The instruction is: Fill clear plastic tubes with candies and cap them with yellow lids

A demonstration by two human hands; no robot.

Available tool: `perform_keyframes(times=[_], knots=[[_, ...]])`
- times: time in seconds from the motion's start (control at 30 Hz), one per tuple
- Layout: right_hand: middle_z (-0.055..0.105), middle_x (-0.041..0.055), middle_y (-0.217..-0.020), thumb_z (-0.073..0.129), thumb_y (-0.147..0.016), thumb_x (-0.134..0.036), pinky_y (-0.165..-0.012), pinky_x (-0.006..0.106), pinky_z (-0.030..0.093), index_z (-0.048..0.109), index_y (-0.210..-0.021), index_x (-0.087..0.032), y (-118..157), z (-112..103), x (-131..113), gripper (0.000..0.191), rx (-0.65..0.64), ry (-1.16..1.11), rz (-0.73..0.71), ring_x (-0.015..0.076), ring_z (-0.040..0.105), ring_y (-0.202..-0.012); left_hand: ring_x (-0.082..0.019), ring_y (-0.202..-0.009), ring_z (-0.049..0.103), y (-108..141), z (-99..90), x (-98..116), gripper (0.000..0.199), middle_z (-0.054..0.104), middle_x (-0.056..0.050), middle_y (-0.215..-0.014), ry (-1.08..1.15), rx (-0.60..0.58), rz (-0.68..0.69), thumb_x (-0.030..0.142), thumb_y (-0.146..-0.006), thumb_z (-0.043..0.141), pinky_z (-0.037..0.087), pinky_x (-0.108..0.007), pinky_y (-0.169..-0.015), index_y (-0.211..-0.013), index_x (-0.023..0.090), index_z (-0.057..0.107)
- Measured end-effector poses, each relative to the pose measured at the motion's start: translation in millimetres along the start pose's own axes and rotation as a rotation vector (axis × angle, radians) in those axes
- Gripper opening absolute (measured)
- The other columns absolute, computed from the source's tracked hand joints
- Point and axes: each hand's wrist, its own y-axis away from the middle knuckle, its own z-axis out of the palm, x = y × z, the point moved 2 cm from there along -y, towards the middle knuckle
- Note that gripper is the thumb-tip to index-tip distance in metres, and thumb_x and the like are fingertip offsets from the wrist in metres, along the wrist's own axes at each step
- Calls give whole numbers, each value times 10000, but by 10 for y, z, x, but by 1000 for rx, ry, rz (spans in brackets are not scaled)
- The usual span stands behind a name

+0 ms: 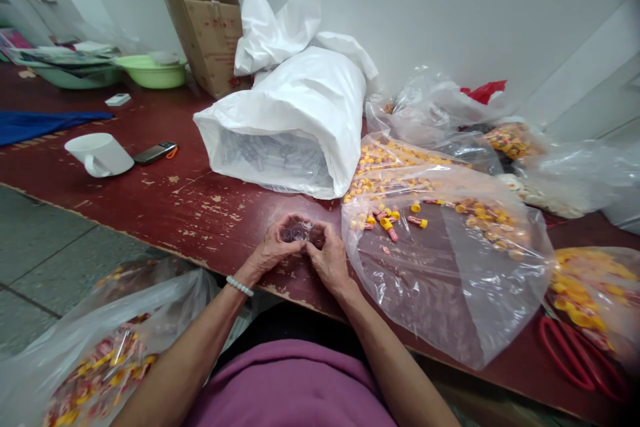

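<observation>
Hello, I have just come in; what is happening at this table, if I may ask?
A person's left hand and right hand are cupped together around some small clear pieces, over the worn red table. Just beyond, a white sack lies open, with more clear pieces inside. To the right, a transparent bag holds small yellow-and-pink pieces.
</observation>
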Motion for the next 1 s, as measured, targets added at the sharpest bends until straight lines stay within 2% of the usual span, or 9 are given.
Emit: perform_keyframes(times=[0.13, 0.27, 0.47, 0.63, 0.7, 0.8, 0.9, 0.93, 1.0], knots=[[631, 47, -1002, 556, -699, -71, -829, 335, 514, 558, -1012, -198, -6, -37, 8, 337, 27, 146, -54, 180, 614, -896, -199, -971, 617, -7, 26, -50, 419, 648, -78, -1072, -58, -27, 53, 210, -694, 709, 480, -322, -880, -1087, 168, 568], [584, 70, -1079, 508, -682, -34, -828, 322, 527, 528, -1101, -188, 43, -66, 58, 447, 57, 136, -110, 176, 601, -931, -199, -947, 629, -15, 61, -57, 437, 667, -62, -1034, -193, -47, 81, 217, -679, 718, 481, -324, -882, -1092, 172, 583], [594, 114, -1151, 399, -676, 16, -977, 403, 456, 484, -1241, -141, 118, -8, 82, 593, 32, 216, -250, 218, 554, -1071, -202, -970, 626, 2, 66, 12, 477, 663, -54, -1070, -379, -55, 138, 193, -665, 697, 473, -312, -899, -1127, 183, 581], [555, 165, -1153, 384, -742, -21, -929, 446, 476, 403, -1331, -116, 268, -22, -117, 597, 19, 381, -285, 252, 531, -1077, -188, -888, 637, 28, 59, 37, 380, 680, -55, -983, -441, -76, 154, 182, -682, 661, 493, -294, -826, -1058, 167, 607], [530, 171, -1197, 387, -788, -40, -940, 416, 470, 392, -1336, -116, 338, -163, -272, 553, 26, 430, -330, 242, 514, -1116, -178, -820, 643, 38, 42, 39, 317, 684, -59, -918, -428, -25, 146, 204, -691, 659, 505, -284, -767, -1000, 152, 612], [575, 116, -1129, 397, -850, -84, -916, 347, 469, 501, -1218, -170, 312, -587, -383, 392, 98, 485, -375, 200, 541, -1060, -170, -731, 651, 52, 21, 41, 313, 688, -59, -827, -323, 103, 109, 236, -673, 682, 517, -270, -685, -956, 137, 593], [608, 95, -986, 437, -849, -140, -852, 341, 459, 583, -1005, -175, 82, -1119, -163, 216, 254, 708, -158, 208, 553, -949, -165, -696, 656, 66, 70, 48, 327, 689, -52, -782, -229, 151, 69, 227, -645, 697, 518, -253, -639, -939, 135, 586], [607, 101, -993, 467, -838, -165, -859, 350, 443, 588, -979, -174, -12, -1264, -33, 185, 269, 794, -49, 218, 542, -958, -161, -690, 656, 70, 107, 51, 325, 689, -50, -779, -210, 141, 64, 217, -637, 696, 515, -246, -629, -933, 136, 588], [611, 116, -980, 529, -805, -193, -834, 358, 431, 594, -951, -167, -172, -1465, 214, 162, 279, 841, 47, 235, 536, -939, -151, -686, 652, 78, 198, 55, 318, 690, -46, -788, -177, 100, 63, 192, -625, 687, 509, -232, -619, -925, 140, 594]])
